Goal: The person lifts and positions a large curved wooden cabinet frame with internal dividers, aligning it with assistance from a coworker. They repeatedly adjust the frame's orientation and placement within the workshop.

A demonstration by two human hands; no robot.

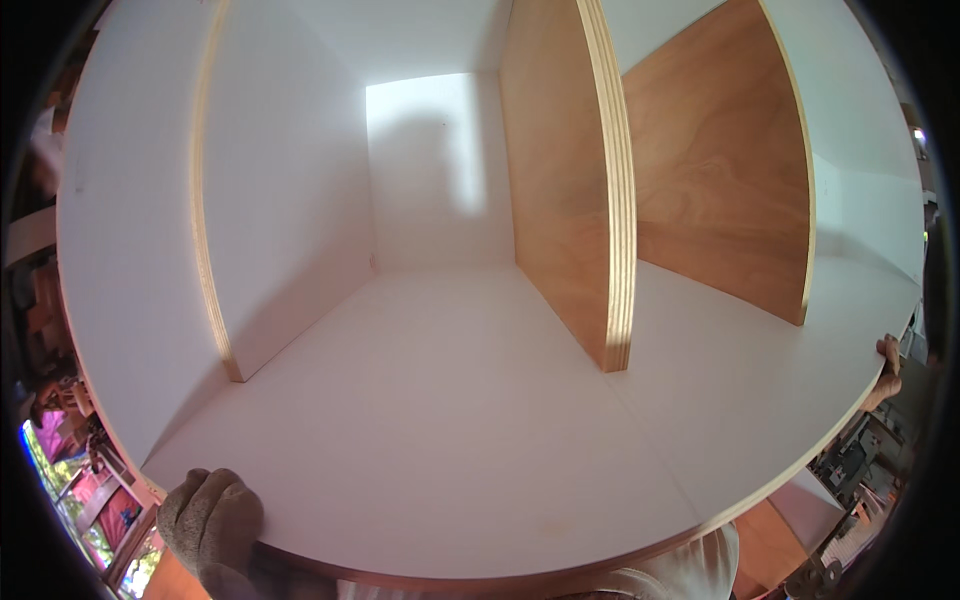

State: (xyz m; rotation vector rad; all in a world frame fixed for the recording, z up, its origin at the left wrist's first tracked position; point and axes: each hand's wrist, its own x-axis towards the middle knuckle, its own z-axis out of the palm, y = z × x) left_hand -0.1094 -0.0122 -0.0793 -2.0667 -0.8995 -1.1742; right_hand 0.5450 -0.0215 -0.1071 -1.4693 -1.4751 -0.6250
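Head view. One open-fronted white cabinet (430, 420), filling most of the view, its front edge set toward the person. Three upright partitions are fitted inside: at left, a white panel (285, 200) with a pale wood edge; right of centre, a brown plywood divider (560, 180) with a layered front edge; farther right, a brown wooden panel (725, 170), stood apart from the divider. A bright patch of light and a shadow are cast on the back wall (430, 225). The near left corner is grasped by the left hand (208, 520), fingers curled over the edge. The right edge appears to be gripped by the right hand (886, 374), though it is seen small and partly hidden near the rim.
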